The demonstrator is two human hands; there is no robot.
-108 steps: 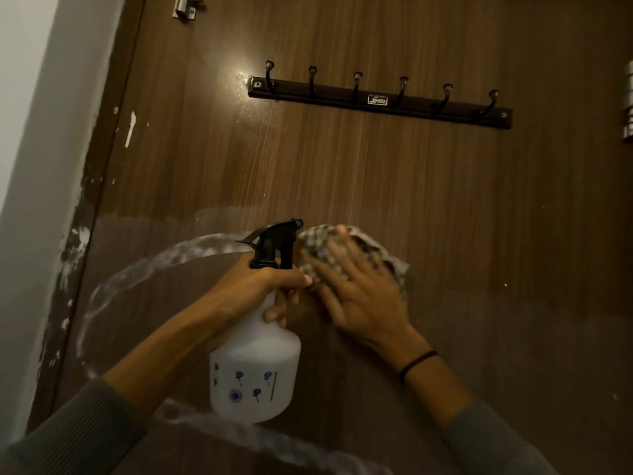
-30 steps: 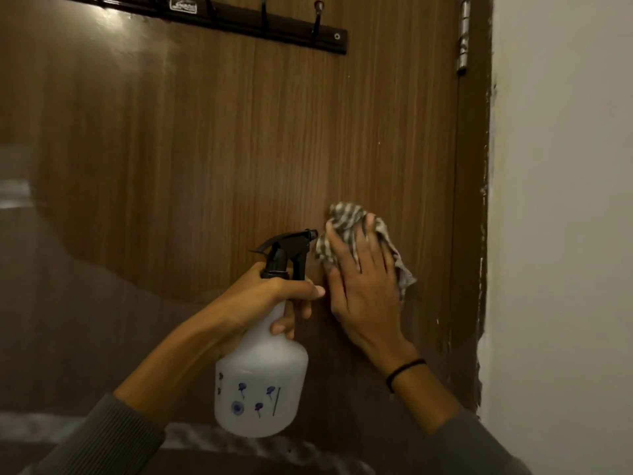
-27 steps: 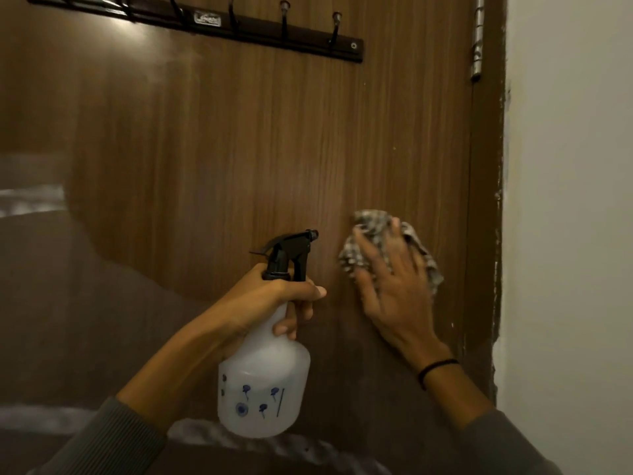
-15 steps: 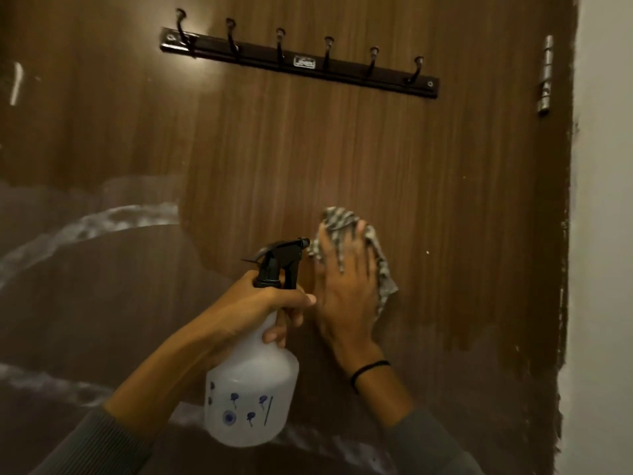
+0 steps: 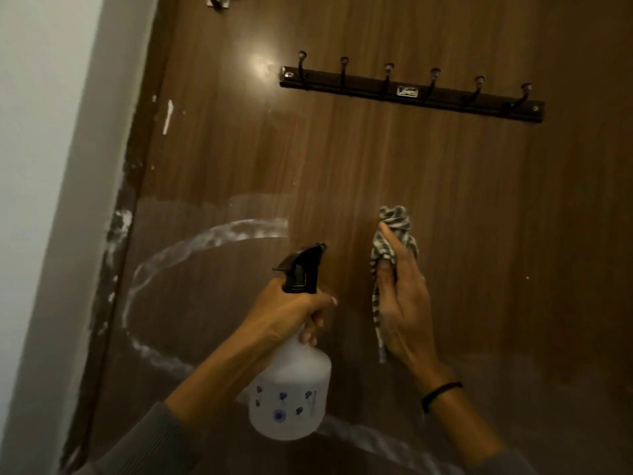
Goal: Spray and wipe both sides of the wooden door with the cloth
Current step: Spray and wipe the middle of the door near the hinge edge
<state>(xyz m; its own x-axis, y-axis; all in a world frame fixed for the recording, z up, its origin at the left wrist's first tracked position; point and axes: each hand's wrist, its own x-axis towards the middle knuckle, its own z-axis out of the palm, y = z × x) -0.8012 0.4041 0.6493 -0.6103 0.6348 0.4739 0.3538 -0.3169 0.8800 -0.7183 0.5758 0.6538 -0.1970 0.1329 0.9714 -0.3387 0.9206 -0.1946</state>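
Observation:
The brown wooden door [image 5: 394, 159] fills the view. My left hand [image 5: 287, 313] grips the neck of a white spray bottle [image 5: 291, 395] with a black trigger head, nozzle pointing right toward the door. My right hand [image 5: 402, 303] holds a checked cloth [image 5: 390, 234] at the door's middle, thumb pinching the fabric, which bunches above the fingers and hangs down along the palm. A whitish curved smear [image 5: 205, 241] runs across the door's left and lower part.
A dark rail of several coat hooks [image 5: 411, 94] is screwed to the door above my hands. A metal latch piece [image 5: 217, 0] sits at the top left. The chipped door frame [image 5: 120, 241] and a white wall [image 5: 41, 166] lie to the left.
The view swung left, so the left frame and wall show and the right hinge is gone. My right hand turned edge-on with the cloth gathered in it, no longer flat on the door.

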